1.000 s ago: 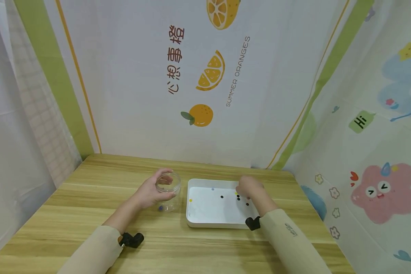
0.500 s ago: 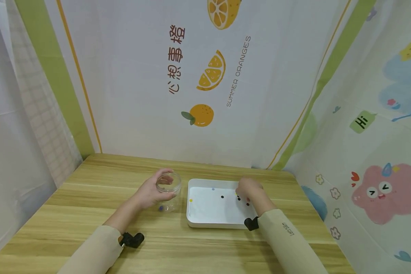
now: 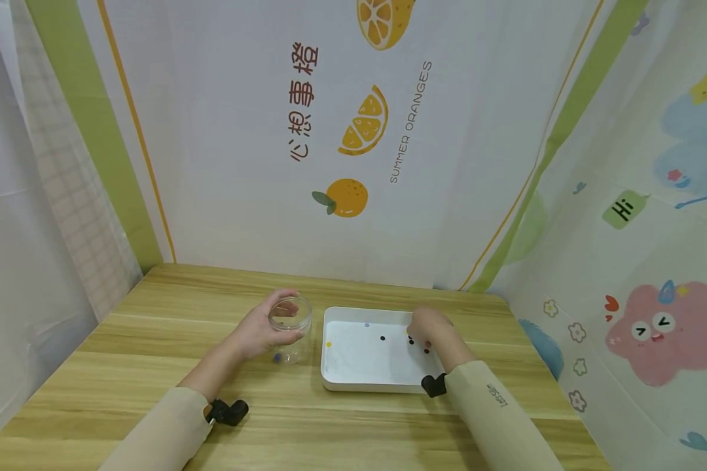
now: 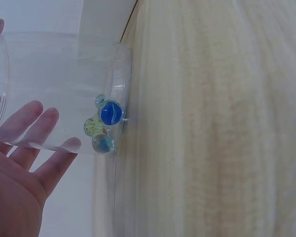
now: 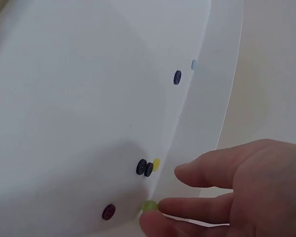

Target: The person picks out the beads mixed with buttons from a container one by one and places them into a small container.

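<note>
My left hand (image 3: 265, 333) grips a clear jar (image 3: 297, 343) by its upper side, thumb and fingers round it, its mouth facing up. In the left wrist view, several glass marbles lie at the jar's bottom, among them a blue one (image 4: 110, 112). My right hand (image 3: 431, 328) reaches into the far right corner of a white tray (image 3: 383, 387). In the right wrist view, its fingertips touch a green marble (image 5: 149, 206) against the tray wall, with the thumb held apart. Close by lie a pair of dark buttons (image 5: 141, 167) and a yellow button (image 5: 156, 164).
Elsewhere in the tray are a dark red button (image 5: 108, 212), another dark button (image 5: 177, 77) and a light blue one (image 5: 194, 64). Near the tray's left wall sits a yellow button (image 3: 328, 344). Everything stands on a wooden table (image 3: 306, 425), with a printed curtain (image 3: 241, 196) behind it.
My right hand has shifted slightly within the tray corner and covers more of the dark buttons in the head view. The left hand and the jar have stayed in place.
</note>
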